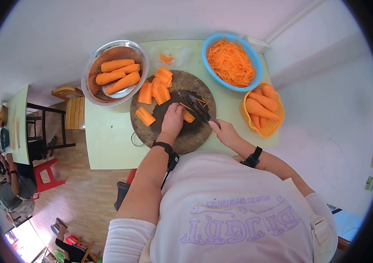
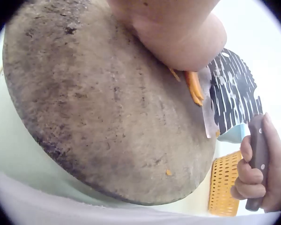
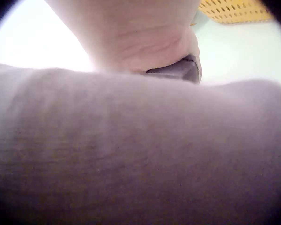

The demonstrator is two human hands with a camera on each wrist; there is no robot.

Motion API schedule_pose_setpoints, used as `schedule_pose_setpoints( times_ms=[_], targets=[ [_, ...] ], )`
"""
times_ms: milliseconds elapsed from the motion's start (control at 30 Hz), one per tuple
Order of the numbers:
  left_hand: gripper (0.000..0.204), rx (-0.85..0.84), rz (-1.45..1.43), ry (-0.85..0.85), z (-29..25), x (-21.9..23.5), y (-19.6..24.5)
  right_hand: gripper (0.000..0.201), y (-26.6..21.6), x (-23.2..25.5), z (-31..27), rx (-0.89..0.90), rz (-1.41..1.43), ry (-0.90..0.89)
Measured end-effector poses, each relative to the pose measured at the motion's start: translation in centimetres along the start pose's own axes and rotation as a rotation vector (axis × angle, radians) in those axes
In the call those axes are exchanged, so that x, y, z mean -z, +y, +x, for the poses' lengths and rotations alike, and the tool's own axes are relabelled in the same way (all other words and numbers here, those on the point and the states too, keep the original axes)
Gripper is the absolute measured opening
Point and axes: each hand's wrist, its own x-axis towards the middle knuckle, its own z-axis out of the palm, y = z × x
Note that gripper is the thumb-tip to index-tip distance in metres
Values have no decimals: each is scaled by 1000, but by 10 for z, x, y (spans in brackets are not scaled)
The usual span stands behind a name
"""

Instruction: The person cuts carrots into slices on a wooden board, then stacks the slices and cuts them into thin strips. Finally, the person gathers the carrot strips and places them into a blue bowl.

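Observation:
My left hand (image 1: pixel 173 119) holds a piece of carrot (image 1: pixel 188 116) down on the round wooden chopping board (image 1: pixel 197 138), with the fingertips bent over it. My right hand (image 1: pixel 226 133) grips the dark handle of a cleaver (image 2: pixel 234 91), whose blade stands beside the left fingertips. In the left wrist view, carrot slices (image 2: pixel 194 89) show between the left hand and the blade; the rest of the piece is hidden. Thin carrot strips (image 1: pixel 202 101) lie by the blade's far side. Several cut carrot chunks (image 1: pixel 160 93) lie at the board's back left.
A steel bowl (image 1: pixel 89 90) with whole carrots stands back left. At the back right is a blue basin (image 1: pixel 260 72) of shredded carrot, with a yellow basket (image 1: pixel 277 128) of carrots nearer. A plastic bag (image 1: pixel 180 55) lies behind the board. People sit at another table (image 1: pixel 18 118) far left.

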Motion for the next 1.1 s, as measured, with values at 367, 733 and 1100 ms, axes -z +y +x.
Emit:
schedule_pose_setpoints(
  times_ms=[367,733,1100],
  targets=[
    [10,-5,13,2,0,0,1,52,-25,7,-10,93,-173,-55],
    [9,21,2,-15,1,1,1,53,-28,10,-5,67,-168,-99],
    [10,52,-20,-25,0,0,0,56,-4,-3,7,74,-42,-24]
  ],
)
